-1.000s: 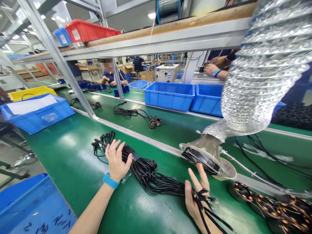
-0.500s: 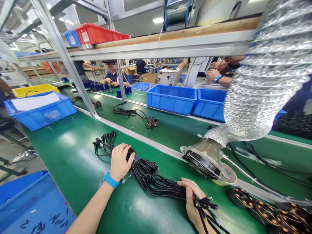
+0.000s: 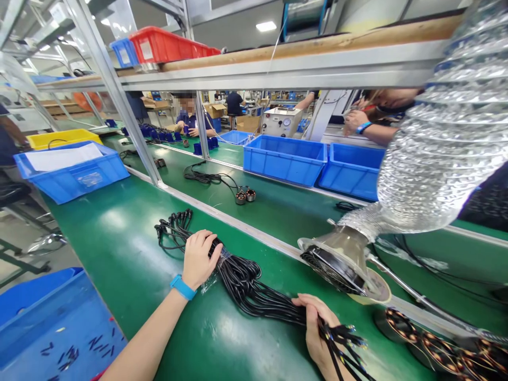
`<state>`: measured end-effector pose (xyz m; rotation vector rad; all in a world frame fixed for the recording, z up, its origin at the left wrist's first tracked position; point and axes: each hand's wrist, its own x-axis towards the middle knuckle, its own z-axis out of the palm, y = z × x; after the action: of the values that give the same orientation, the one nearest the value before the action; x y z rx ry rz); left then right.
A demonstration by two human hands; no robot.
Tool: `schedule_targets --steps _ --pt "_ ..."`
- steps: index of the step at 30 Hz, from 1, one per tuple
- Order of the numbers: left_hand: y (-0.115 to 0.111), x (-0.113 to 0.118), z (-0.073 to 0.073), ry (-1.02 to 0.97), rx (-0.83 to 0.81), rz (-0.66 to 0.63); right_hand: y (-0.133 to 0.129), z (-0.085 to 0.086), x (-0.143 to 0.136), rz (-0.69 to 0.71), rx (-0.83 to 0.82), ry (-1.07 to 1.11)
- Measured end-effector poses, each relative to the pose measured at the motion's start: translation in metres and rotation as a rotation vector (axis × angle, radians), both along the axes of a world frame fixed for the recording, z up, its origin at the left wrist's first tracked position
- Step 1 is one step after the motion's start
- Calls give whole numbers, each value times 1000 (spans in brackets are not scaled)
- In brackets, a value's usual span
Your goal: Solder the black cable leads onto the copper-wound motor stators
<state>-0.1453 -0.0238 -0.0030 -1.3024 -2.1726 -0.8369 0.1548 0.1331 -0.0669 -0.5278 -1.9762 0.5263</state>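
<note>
A bundle of black cables (image 3: 250,288) lies across the green bench, tied with clear wrap near its left part. My left hand (image 3: 200,258), with a blue band on the wrist, is curled over the bundle beside the wrap. Black connector ends (image 3: 174,219) fan out on the bench beyond that hand. At the opposite end my right hand (image 3: 317,323) is wrapped around the cables. Stripped ends with small coloured wire tips (image 3: 349,336) stick out past its fingers. Some of the right hand's fingers are hidden behind the cables.
A fume extractor hood (image 3: 337,259) on a silver duct stands right of the bundle. Copper-wound stators (image 3: 432,349) sit at lower right. Blue bins (image 3: 283,161) line the far side; another blue bin (image 3: 75,174) stands left. A co-worker's hands (image 3: 192,130) are across the bench.
The camera view has shifted slightly. Both my hands keep their places on the cable bundle. Across the bench, a co-worker's hands have moved and now hold up a dark blue part.
</note>
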Motion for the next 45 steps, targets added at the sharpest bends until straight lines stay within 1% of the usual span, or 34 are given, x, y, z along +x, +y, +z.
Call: schedule_targets --steps 5,7,9,11,13,15,17,19,21,25,28,30,32,33,35,37,39,40,41,42,44,45 --pt "1 -3 -4 3 37 4 -3 1 -1 31 -113 30" --pt "0 -3 -6 -6 51 10 -7 5 -2 44 -201 52" --pt "-1 -4 -6 -15 62 12 -15 12 -4 59 -334 81" --pt "-2 -5 -6 -22 69 6 -24 22 -8 63 -513 156" --pt "-3 -6 -6 -26 81 -1 -35 35 -14 85 -706 294" --pt "-4 -7 -6 -27 97 -6 -45 50 -21 138 -868 455" --pt "-6 -8 -7 -37 104 -9 -54 66 -27 205 -965 574" --pt "-8 -8 -7 -61 101 -13 -65 80 -31 246 -1014 628" --pt "-11 -8 -6 -82 99 -20 -76 91 -32 254 -1045 639" --pt "-21 -5 2 -100 103 -42 -95 105 -29 238 -1085 627" --pt "-38 -3 9 -135 115 -38 -103 118 -30 259 -1082 633" --pt "-56 -2 10 -155 142 -19 -106 132 -34 292 -1067 655" --pt "-78 1 6 -194 192 1 -109 149 -42 338 -1043 683" --pt "-90 2 1 -220 219 11 -112 158 -47 365 -1027 693" --pt "-111 4 -11 -404 286 9 -120 176 -58 433 -1000 694" --pt "-126 6 -24 -523 310 16 -130 193 -68 512 -976 688" --pt "-135 8 -29 -575 331 37 -141 208 -76 596 -948 686" --pt "-138 10 -27 -576 341 52 -147 214 -80 637 -933 684" --pt "-138 11 -22 -563 346 66 -152 220 -83 676 -920 680" --pt "-137 11 -14 -538 344 74 -157 226 -86 715 -914 670" --pt "-130 8 8 -469 308 42 -164 234 -92 783 -919 644" --pt "-124 4 22 -437 274 -10 -166 237 -95 806 -925 631"
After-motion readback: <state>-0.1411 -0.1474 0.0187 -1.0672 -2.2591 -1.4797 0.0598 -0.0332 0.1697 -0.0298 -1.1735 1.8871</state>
